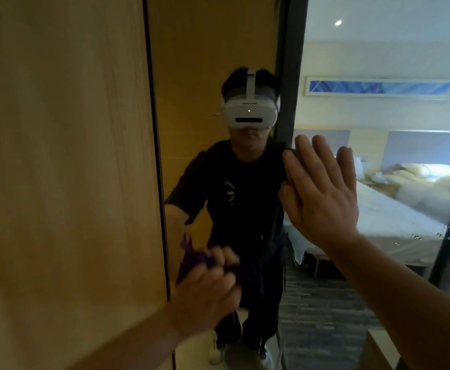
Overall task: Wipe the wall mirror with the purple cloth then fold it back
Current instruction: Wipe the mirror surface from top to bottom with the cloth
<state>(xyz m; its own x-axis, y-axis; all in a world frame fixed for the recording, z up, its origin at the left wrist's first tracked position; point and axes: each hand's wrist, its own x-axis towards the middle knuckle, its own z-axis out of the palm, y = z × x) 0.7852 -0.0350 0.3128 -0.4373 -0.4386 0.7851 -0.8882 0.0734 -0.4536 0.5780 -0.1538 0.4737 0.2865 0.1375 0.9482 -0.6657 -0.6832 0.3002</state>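
Observation:
The wall mirror (210, 49) fills the middle and right of the head view, with a thin dark left edge against a wooden panel. My left hand (205, 292) presses the bunched purple cloth (192, 256) against the lower left part of the glass; the hand is blurred. The cloth shows only as a dark purple wad above my knuckles. My right hand (322, 193) lies flat on the mirror at mid height, fingers spread and pointing up, holding nothing. A person wearing a white headset and dark clothes is reflected in the glass.
A light wooden panel (63, 156) covers the whole left side. The mirror reflects a room with a white bed (395, 217), pillows, a long blue picture (379, 87) and a dark patterned carpet (322, 303).

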